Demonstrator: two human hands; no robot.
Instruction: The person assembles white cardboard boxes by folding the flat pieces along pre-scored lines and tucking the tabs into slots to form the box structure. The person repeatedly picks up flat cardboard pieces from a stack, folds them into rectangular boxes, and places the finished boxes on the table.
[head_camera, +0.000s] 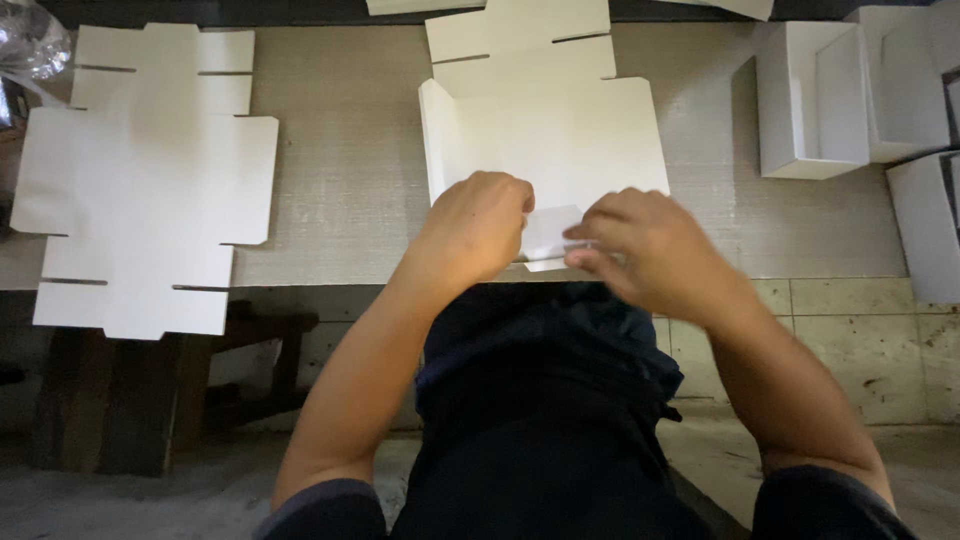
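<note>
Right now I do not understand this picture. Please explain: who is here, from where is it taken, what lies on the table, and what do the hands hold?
This is one picture from a camera worn on a person's head, looking down at their own bare hands. The left hand and the right hand both press on the near flap of a white cardboard box blank, partly folded, with its left wall raised. It lies on a grey table. A flat unfolded blank lies to the left. Finished white boxes stand at the right.
</note>
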